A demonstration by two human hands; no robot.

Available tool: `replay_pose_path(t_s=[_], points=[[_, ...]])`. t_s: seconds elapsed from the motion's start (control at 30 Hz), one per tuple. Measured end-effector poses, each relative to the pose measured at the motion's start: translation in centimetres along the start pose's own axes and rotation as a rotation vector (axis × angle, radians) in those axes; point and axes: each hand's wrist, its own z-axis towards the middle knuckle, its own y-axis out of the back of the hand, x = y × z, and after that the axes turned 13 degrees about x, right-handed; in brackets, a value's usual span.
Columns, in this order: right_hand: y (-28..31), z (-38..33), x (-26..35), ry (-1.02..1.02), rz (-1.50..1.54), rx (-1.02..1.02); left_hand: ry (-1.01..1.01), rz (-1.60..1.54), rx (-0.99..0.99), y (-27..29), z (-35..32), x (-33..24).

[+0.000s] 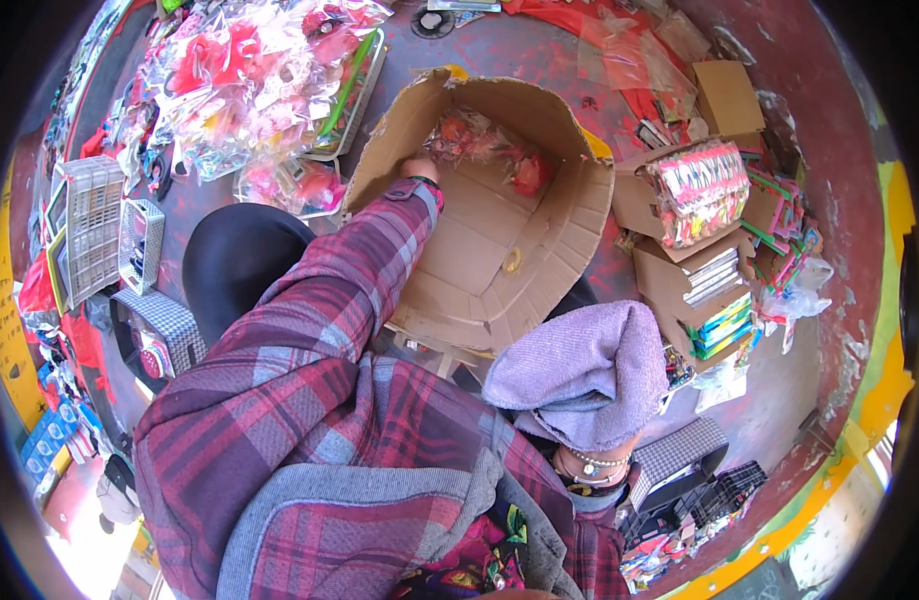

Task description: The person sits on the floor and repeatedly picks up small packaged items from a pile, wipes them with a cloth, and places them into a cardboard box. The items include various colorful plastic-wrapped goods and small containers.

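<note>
Nearest the camera, wearing a maroon, grey and blue plaid jacket [409, 425] with grey trim. With the bare left hand [420, 169] inside a large, open-topped, brown cardboard box [569, 215], close against its left wall; cannot tell whether spread, pressed together or pinching anything, given the hidden fingers. With a thick, pale-lavender towelling cloth [589, 360] draped over the right hand [609, 455], by the near-right corner of the box; cannot tell the grip beneath. Along the far edge of the box bottom, clear plastic-wrapped red bundles [464, 135], reaching toward the far-right corner; near the right wall, a small yellow ring [512, 260]; between these, a broad stretch of bare cardboard, with room for moving inward. Around all this, a high, uneven rim, ragged at the far-left corner and creased along the near edge. Beyond the right edge, only a narrow strip of red-smeared grey floor [611, 242] before a brown carton [657, 295] of colourful goods; beyond the far-left corner, a slim gap before a heap of clear-bagged pink and red trinkets [239, 100].
</note>
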Motion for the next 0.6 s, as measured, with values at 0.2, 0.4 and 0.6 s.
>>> replay_pose_path(t_s=[0.2, 0.4, 0.6], points=[[0.0, -0.2, -0.3, 0.020, -0.044, 0.006, -0.146, -0.417, 0.170, -2.1, -4.8, -3.1], [1.3, 0.2, -0.2, -0.039, -0.096, 0.090, -0.595, -0.059, 0.050, -4.0, 3.2, -0.7], [0.9, -0.2, -0.2, 0.007, -0.071, -0.028, -0.230, 0.093, -0.029, 3.7, -13.7, -12.1]])
